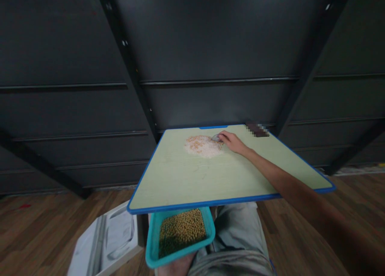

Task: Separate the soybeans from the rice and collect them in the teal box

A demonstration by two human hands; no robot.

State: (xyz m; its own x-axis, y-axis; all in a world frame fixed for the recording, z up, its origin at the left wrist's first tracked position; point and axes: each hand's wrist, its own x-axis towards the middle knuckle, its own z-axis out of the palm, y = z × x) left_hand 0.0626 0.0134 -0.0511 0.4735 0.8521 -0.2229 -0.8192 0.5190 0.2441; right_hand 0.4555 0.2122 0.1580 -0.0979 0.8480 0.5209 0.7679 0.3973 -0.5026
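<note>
My right hand (231, 141) reaches out over the pale table, fingers closed round a metal spoon (215, 138). Most of the spoon's handle is hidden in the fingers. Its bowl is at the right side of a spread heap of white grains (206, 151), which look like rice. Orange-brown bits (195, 139) lie over the left and back of the heap, and darker beans (221, 143) sit beneath the hand. My left hand is out of view.
The folding table (192, 183) has a blue rim. Below its front edge, a turquoise basket (210, 228) of round tan beans (183, 228) rests by my legs. A white box (120, 236) stands on the floor at left. A blurred-out dark object (257, 130) lies at back right, before a dark wall (210, 43).
</note>
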